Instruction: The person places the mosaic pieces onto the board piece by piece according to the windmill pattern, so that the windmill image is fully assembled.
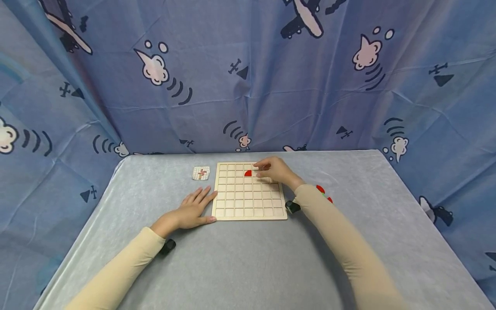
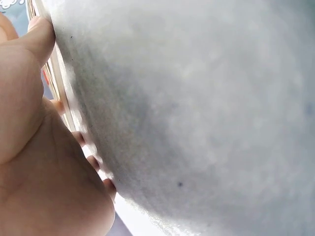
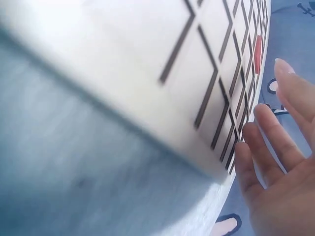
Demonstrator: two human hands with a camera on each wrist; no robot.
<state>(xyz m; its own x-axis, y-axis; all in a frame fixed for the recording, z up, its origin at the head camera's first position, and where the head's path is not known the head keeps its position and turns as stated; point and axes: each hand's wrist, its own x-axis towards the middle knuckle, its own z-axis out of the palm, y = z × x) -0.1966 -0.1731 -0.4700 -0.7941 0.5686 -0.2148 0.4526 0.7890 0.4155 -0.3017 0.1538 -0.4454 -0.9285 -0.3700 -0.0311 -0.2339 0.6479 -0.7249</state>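
A wooden grid board [image 1: 228, 194] lies flat on the table with a red quarter-circle piece [image 1: 248, 173] in one of its upper squares. My left hand [image 1: 190, 209] rests palm down on the cloth, fingers spread, thumb and index tips touching the board's left edge. Over the board's upper right part is my right hand [image 1: 276, 169], just right of the red piece. From the right wrist, its loosely bent fingers [image 3: 278, 140] show nothing between them, and the red piece [image 3: 257, 55] sits apart from them.
A small card [image 1: 201, 173] printed with a grid and a red pinwheel pattern lies left of the board's top. Several red and green pieces [image 1: 320, 189] lie to the right, partly behind the right sleeve [image 1: 333, 228]. A blue patterned curtain [image 1: 217, 86] hangs behind the table.
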